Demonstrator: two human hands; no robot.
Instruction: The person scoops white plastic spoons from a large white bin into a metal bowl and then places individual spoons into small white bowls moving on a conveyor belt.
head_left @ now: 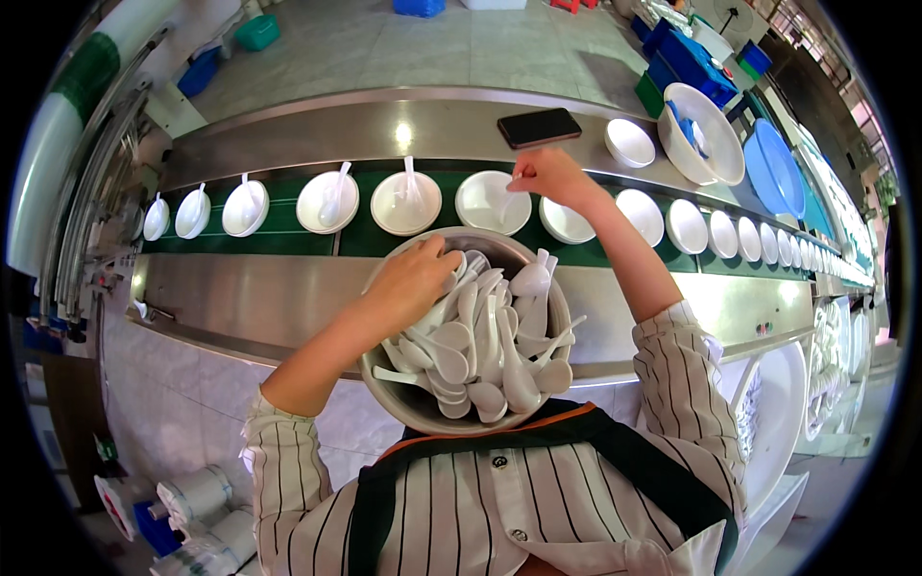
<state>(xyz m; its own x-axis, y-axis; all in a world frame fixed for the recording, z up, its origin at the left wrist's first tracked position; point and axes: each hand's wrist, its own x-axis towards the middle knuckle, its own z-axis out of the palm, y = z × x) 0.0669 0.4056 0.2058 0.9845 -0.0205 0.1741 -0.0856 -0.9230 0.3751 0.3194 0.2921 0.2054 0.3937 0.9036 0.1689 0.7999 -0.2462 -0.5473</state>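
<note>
A white soup spoon (506, 205) is pinched in my right hand (554, 180), its lower end inside a white bowl (474, 213) on the green conveyor belt (355, 242). My left hand (410, 284) reaches over the left rim of a round metal basin (516, 248). Its fingers are curled round a spoon at the edge of the heap; the fingertips are partly hidden. Many white spoons (449, 353) lie jumbled in the basin, which sits close against my body. Left of my right hand, several bowls (327, 204) each hold a spoon with the handle pointing away.
Right of my right hand, a long row of bowls (687, 228) without spoons runs along the belt. On the far metal ledge lie a black phone (540, 128) and a white bowl (629, 144). A large cream basin (715, 163) and a blue tub (771, 171) stand farther right.
</note>
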